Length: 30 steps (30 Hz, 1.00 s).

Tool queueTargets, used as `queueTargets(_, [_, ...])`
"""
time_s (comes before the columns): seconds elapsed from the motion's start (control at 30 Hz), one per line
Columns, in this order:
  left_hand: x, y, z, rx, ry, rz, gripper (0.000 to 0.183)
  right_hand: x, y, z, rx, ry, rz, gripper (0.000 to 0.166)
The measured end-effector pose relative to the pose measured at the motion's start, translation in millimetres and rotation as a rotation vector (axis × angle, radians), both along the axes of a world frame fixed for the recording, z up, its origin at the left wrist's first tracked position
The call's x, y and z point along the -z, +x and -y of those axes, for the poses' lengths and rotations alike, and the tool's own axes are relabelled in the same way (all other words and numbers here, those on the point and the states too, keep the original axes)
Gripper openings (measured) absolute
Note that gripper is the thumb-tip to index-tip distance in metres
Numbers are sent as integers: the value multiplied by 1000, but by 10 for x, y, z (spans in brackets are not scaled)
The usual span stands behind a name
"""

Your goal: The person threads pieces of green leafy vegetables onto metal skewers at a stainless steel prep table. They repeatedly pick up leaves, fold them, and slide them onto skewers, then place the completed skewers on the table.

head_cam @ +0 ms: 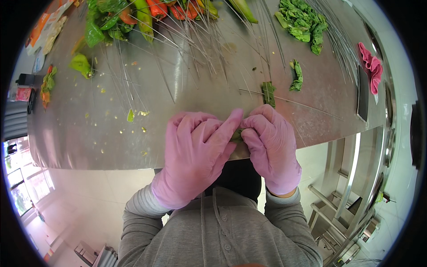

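Both my hands wear pink disposable gloves and meet at the near edge of a stainless-steel table (160,133). Between them is a small piece of dark green leaf (237,135), mostly covered by the fingers. My left hand (200,150) holds its left side, index finger stretched out above and thumb below. On the other side, my right hand (272,143) pinches it with bent fingers. Just beyond my right knuckles lies a flat green leaf piece (268,94), with a thin metal skewer (307,106) lying across the table beside it. A rolled leaf (296,75) rests farther off.
Skewered red and green peppers (158,10) lie along the far side, their bare metal skewers (200,50) pointing towards me. A heap of green leaves (302,23) sits at far right, near a bundle of skewers (340,43), a dark flat blade (362,93) and a pink cloth (371,66).
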<state>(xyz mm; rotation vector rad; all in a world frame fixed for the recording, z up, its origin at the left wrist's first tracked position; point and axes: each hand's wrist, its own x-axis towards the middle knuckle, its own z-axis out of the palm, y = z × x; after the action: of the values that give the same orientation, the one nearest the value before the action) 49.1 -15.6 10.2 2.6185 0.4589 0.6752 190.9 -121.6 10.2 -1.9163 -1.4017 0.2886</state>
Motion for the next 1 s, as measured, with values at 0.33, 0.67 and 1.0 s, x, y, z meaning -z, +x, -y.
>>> queueTargets(0.33, [27, 2, -51, 65, -23, 122, 43, 24, 1, 7, -44, 80, 14, 14])
queueTargets(0.67, [31, -20, -55, 28, -98, 129, 24, -153, -8, 10, -47, -31, -140, 27])
queueTargets(1.0, [-3, -20, -95, 79, -106, 151, 28, -41, 23, 20, -39, 2, -21, 21])
